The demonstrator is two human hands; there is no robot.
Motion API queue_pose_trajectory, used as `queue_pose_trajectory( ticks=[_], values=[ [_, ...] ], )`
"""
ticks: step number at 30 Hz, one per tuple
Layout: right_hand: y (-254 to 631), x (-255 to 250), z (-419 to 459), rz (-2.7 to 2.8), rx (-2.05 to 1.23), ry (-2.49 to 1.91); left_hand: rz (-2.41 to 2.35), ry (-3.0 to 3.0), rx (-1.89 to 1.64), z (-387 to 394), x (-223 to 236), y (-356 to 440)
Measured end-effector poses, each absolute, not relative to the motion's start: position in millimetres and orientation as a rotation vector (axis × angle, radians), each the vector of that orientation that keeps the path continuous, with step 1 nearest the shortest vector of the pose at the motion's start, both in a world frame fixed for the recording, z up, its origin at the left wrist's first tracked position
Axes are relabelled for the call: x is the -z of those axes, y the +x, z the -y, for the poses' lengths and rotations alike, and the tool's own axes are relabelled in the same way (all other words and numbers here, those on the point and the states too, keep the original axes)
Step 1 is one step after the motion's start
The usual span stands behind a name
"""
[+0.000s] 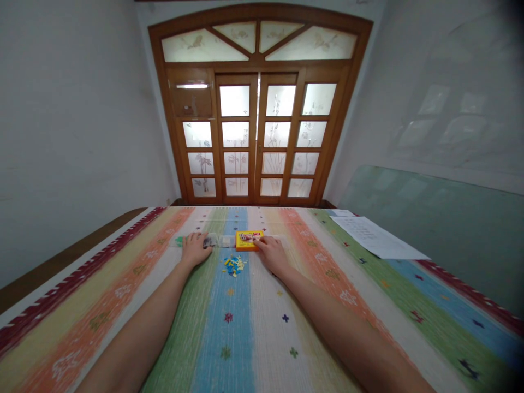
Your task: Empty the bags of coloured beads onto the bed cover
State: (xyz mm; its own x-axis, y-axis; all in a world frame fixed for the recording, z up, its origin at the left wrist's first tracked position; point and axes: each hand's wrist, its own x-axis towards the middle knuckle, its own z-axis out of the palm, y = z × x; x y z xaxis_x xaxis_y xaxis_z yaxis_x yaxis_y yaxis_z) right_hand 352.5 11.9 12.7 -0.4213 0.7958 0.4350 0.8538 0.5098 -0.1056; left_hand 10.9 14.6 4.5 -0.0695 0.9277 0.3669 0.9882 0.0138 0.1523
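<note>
Evidently, tiny blue and yellow building bricks point(234, 265) lay heaped, apparently unassembled, on the striped tablecloth point(270, 295), nearer than the yellow box point(245, 245). Right hand point(272, 254): fingers at the box's edge, grip indiscernible. Left hand point(196, 249): fingers slightly spread over clear plastic packets point(210, 239), hold indiscernible.

Bare left arm point(143, 319) and right arm point(344, 322) reach forward — left grip point(195, 250) palm-down, loosely curved; right grip point(272, 252) angled inward, partly curled.

Two bare hands point(195, 250) and one flat yellow box point(246, 240) are counted.
One pile of small blue-and-yellow pieces point(234, 265) is seen.
</note>
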Motion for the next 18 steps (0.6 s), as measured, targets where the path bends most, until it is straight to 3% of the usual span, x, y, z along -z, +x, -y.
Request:
queue_pose_trajectory(
  ticks=[6,18],
  values=[
    [354.5,-14.2,-10.2,2.283,0.137,-1.355,2.11,-1.979,0.721,-15.4,-3.5,8.4],
    [362.3,-12.5,-1.4,2.172,0.109,-1.479,1.954,-2.236,1.403,-8.6,-7.6,38.4]
  ],
)
